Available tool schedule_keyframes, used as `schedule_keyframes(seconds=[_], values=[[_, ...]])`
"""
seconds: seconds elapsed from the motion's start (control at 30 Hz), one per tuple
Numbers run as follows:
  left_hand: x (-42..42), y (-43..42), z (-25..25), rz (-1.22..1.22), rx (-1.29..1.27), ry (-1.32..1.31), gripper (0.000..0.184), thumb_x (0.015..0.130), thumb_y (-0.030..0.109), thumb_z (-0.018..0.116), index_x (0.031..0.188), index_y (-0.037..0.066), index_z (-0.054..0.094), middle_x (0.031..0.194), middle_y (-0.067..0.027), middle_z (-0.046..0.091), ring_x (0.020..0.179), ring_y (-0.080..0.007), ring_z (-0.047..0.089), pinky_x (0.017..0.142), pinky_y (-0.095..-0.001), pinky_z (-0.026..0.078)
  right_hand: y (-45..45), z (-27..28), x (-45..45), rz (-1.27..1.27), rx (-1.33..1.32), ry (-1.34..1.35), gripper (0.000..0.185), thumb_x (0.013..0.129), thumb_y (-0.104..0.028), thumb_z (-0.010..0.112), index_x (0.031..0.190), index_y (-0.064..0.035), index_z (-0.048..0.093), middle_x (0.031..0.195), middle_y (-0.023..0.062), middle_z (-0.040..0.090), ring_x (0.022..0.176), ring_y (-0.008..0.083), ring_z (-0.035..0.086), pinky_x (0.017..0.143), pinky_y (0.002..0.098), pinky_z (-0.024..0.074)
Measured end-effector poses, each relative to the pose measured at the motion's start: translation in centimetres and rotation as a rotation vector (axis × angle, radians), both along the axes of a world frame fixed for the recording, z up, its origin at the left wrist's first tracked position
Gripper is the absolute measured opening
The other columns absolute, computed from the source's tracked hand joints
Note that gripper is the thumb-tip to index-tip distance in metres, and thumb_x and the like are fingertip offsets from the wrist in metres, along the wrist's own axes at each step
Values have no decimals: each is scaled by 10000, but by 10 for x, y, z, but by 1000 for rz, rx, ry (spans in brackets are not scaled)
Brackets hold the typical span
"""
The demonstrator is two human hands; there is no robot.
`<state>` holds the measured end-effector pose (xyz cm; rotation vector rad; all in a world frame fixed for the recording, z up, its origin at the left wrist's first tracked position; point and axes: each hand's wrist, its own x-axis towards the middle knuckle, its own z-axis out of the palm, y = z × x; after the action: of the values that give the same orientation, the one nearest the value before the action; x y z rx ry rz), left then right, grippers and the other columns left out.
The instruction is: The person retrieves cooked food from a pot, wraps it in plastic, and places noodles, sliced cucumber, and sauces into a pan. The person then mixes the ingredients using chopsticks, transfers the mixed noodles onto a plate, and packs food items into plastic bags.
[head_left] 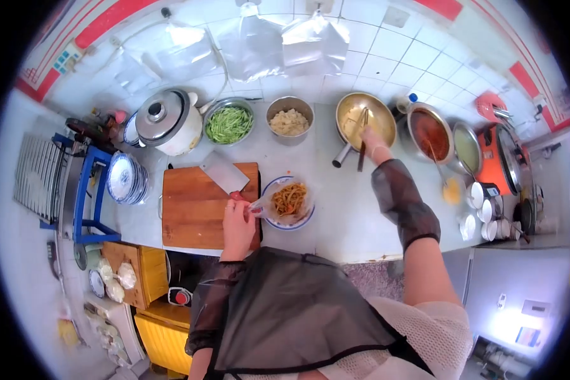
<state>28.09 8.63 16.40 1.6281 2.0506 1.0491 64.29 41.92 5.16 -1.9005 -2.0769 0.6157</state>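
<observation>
My left hand (239, 229) is closed in a pinch on the gathered edge of a clear plastic bag (258, 208). The bag lines a blue-rimmed dish (287, 227) that holds brown shredded food (289, 199). Just beyond that hand a cleaver (225, 173) with a red handle lies on the wooden cutting board (193, 209). My right hand (375, 140) reaches over a gold-coloured pan (386, 113), its fingers closed around what look like brown chopsticks (361, 158). Their far ends are inside the pan. The pan's dark-tipped handle (341, 156) points toward me.
Along the back stand a rice cooker (182, 130), a bowl of green shreds (229, 122), a pot of pale food (289, 121) and a pot of red sauce (429, 133). Stacked plates (125, 177) sit at left. White cups (486, 210) stand at right.
</observation>
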Motion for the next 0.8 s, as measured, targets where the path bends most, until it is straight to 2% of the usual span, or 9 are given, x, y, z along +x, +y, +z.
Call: schedule_keyframes(seconds=[0.03,0.13,0.2,0.23,0.37,0.43,0.5,0.6,0.8], values=[[-1,-4,3,10,-9,1,118,787,22,599,895,6,554,880,-140,489,761,-290,550,669,-361,457,-3,0,8,256,170,-219,107,809,-65,569,911,-31,575,914,180,579,944,351,569,772,429,448],[-7,-11,5,50,-179,79,114,774,34,621,864,5,558,850,-137,502,732,-294,553,648,-372,458,-47,60,-9,273,604,-234,162,862,-121,536,1000,-49,582,854,195,606,802,361,588,742,425,463],[-9,-17,-2,56,-183,-23,124,773,69,649,848,12,568,831,-129,516,708,-272,565,637,-353,463,-117,100,-42,220,520,166,165,822,-178,639,914,-43,617,824,153,593,756,310,572,717,380,463],[-9,-18,-5,59,-192,-24,124,773,69,649,848,12,568,831,-129,516,708,-272,565,637,-353,463,-160,121,-65,116,102,300,332,753,-270,726,937,-21,606,811,123,590,782,278,570,724,360,459],[-3,-5,-8,-94,-48,-407,62,831,75,624,848,30,585,943,-80,568,870,-188,577,743,-293,464,-223,55,-108,144,266,344,355,755,-278,721,927,1,584,731,93,604,700,217,571,650,331,470],[5,7,-9,-149,45,-546,25,857,58,598,870,38,589,1003,-62,585,950,-166,573,807,-277,456,-218,56,-120,-75,-409,885,281,786,-235,681,894,6,584,716,85,611,657,185,572,617,302,465],[11,19,-19,-83,-32,-1235,116,896,32,530,1006,56,559,1079,-48,582,1041,-180,539,921,-311,421,-228,84,-122,-38,-290,824,240,798,-214,656,867,4,584,699,87,602,646,177,568,614,295,462],[20,33,-27,-283,72,-1318,212,911,0,476,1112,63,503,1110,-57,574,1082,-181,528,959,-327,404,-244,138,-125,83,-78,701,177,819,-176,626,814,-6,578,681,75,584,614,138,550,591,284,456],[55,48,-38,-526,-60,-624,303,858,41,548,1156,61,495,1018,-101,603,1008,-202,564,861,-352,452,-251,145,-157,461,284,297,175,829,-189,617,800,-18,593,748,74,600,692,114,562,617,291,453]])
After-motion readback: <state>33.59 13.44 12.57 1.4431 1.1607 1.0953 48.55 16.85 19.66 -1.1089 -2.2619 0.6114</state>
